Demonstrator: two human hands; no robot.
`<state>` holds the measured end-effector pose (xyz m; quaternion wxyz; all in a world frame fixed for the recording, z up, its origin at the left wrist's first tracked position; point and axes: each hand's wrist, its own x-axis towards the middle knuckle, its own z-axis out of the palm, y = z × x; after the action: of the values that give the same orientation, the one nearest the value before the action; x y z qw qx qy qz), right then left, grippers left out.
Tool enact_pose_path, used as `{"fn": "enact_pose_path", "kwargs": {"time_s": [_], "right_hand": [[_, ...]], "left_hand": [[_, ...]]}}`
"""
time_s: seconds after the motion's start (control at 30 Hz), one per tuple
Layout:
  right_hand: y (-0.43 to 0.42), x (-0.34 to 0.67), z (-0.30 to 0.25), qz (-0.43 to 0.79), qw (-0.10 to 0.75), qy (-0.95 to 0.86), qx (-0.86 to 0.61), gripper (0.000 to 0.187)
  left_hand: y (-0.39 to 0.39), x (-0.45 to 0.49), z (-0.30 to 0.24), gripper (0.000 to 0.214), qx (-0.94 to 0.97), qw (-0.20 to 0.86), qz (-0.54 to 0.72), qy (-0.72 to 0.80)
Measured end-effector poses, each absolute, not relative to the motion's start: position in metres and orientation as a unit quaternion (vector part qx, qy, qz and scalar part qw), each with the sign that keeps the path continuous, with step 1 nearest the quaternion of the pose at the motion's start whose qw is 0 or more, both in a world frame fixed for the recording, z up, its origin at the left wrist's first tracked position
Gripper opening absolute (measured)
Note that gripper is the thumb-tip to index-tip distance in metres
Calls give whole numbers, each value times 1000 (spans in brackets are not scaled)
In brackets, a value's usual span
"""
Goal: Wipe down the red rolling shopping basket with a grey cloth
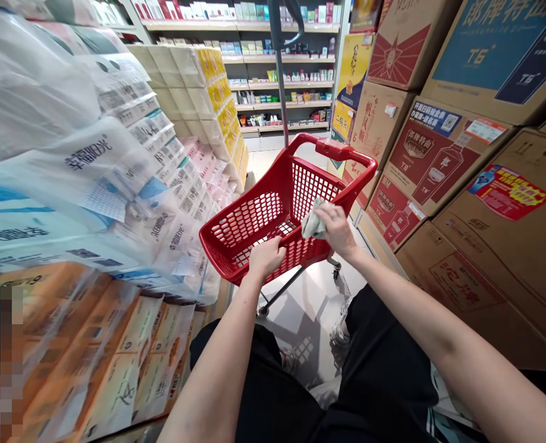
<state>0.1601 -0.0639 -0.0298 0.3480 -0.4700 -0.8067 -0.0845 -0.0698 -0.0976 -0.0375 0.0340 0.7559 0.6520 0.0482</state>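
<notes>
In front of me stands a small red plastic shopping cart (254,216) with perforated basket walls and a raised red handle at its far right. My left hand (267,257) is closed round the near rim of the basket. A crumpled pale cloth (314,221) is bunched in my right hand (336,229), just above the near rim toward the handle end. The palm side of that hand is hidden, and I cannot tell whether the cloth touches the rim. Through the basket's holes the floor shows.
Packs of wrapped tissue (162,231) pile up on the left, with orange-and-cream packs (134,351) nearer me. Stacked cardboard boxes (439,147) wall the right side. A grey pole (281,80) rises behind the cart. Shelves of small goods (284,83) stand at the back.
</notes>
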Motion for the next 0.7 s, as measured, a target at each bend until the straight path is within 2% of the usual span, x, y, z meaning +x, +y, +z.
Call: {"fn": "enact_pose_path", "kwargs": {"time_s": [0.07, 0.13, 0.27, 0.43, 0.53, 0.6, 0.7], "right_hand": [[-49, 175, -14, -102, 347, -787, -500, 46], [-34, 188, -8, -118, 310, -797, -505, 42], [-16, 197, -16, -159, 253, -817, -493, 36], [-6, 201, -21, -208, 187, -840, -465, 36], [0, 206, -16, -229, 156, -846, -456, 35], [3, 208, -12, -241, 137, -849, -450, 33], [7, 204, -8, -235, 102, -864, -434, 30]], "left_hand": [[-98, -72, -38, 28, 755, 37, 51, 653], [-98, -73, -39, 27, 754, 42, 52, 654], [-99, -72, -37, 30, 757, 60, 63, 648], [-100, -84, -31, 44, 784, 128, 150, 588], [-103, -111, -33, 42, 779, 147, 184, 581], [-106, -134, -40, 44, 751, 137, 152, 627], [-113, -159, -54, 64, 700, 109, 42, 704]]}}
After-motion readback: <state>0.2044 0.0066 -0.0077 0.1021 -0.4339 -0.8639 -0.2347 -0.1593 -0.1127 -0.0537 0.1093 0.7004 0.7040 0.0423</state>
